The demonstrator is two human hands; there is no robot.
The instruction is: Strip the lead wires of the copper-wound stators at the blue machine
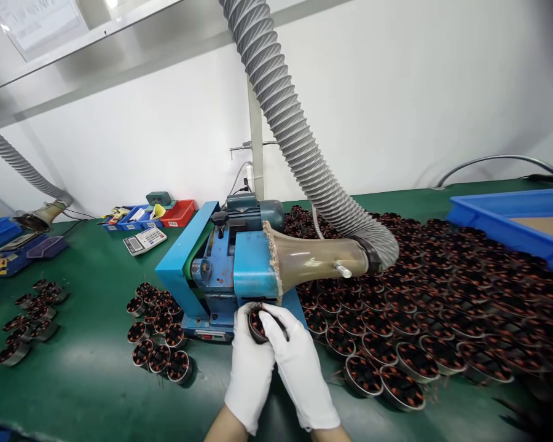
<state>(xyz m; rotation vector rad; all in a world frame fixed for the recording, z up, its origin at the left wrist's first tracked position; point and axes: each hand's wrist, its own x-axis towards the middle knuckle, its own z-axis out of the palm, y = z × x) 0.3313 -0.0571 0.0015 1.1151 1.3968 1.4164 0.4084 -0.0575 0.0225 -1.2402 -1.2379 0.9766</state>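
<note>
A motor stator [257,326], a round metal ring with dark windings inside, is held between my two white-gloved hands. My left hand [250,371] wraps round its left side. Across its top and right side lies my right hand [299,365], thumb pressed on the part, with the fingers partly hidden behind it. Both hands are right at the front of a blue belt grinding machine [257,261], under its hood. Whether the stator touches the machine is hidden.
Many similar stators [403,387] cover the bench on the right. Smaller groups stand left of the machine [159,358] and farther left. A grey hose [288,116] joins the clear duct [320,255]. A calculator [145,241], red bin [179,213] and blue tray [502,205] lie behind.
</note>
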